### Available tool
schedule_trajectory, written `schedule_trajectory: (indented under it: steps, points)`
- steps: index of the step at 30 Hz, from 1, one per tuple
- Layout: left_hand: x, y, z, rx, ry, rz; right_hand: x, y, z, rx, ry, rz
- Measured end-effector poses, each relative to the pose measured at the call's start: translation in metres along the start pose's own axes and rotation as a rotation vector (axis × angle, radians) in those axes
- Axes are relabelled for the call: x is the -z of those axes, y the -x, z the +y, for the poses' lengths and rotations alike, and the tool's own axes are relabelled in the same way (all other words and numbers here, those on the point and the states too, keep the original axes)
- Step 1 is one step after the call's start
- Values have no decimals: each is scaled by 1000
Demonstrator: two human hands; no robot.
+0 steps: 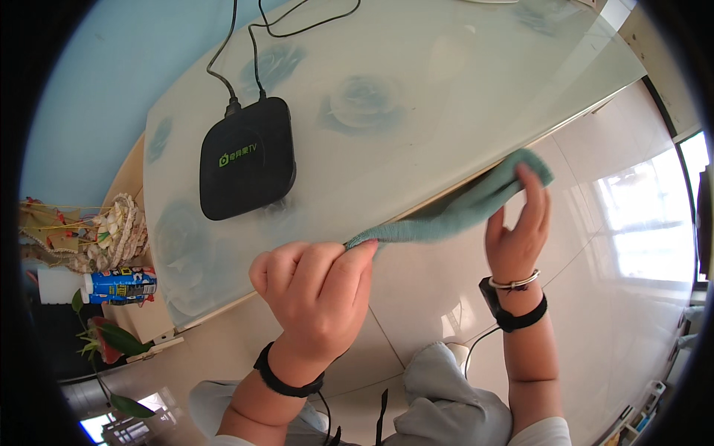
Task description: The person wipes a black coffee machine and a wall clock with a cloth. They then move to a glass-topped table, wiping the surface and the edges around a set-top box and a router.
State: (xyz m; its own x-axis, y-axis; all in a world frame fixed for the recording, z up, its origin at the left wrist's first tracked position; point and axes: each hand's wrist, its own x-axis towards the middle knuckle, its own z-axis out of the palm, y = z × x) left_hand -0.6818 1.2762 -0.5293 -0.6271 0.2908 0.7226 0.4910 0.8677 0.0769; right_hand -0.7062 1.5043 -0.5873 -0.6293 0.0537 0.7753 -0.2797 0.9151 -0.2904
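A soft green cloth (446, 220) stretches along the table's near edge between my two hands, sagging a little in the middle. My left hand (318, 290) is closed over its bunched left end, knuckles up, above the tabletop edge. At the other end, my right hand (519, 234) has its fingers on the wider, folded part, out over the floor. Those fingertips are slightly blurred, and the cloth hides part of the grip. Each wrist wears a black strap, and the right one also has a bangle.
A black TV box (248, 159) with two cables (254, 50) rests on the flower-patterned glossy tabletop (435, 122). Left of the table are a blue printed container (122, 285), shell-like ornaments (120, 234) and a leafy plant (120, 340). Tiled floor (580, 223) lies below.
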Motion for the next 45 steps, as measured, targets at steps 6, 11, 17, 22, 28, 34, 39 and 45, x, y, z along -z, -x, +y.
schedule_trajectory:
  steps: [6,11,17,22,28,34,39,45]
  points:
    - [3,0,-1,-17,26,-1,-6,12,-15,-38,-41,-10]
    - [12,9,-8,5,-7,-43,-7,18,-46,80,-236,-84]
    - [17,8,-11,-6,-20,-26,-7,11,-24,23,-122,-45]
    - [18,15,-13,17,-19,-13,-5,17,-71,61,-264,-125]
    - [26,16,-18,5,-61,-13,-2,14,-47,73,-191,-121]
    - [32,26,-21,29,-77,-5,-1,18,-75,55,-291,-132]
    - [36,29,-25,26,-98,-7,-3,19,-83,137,-343,-188]
    - [46,29,-29,36,-113,4,-5,19,-69,30,-245,-100]
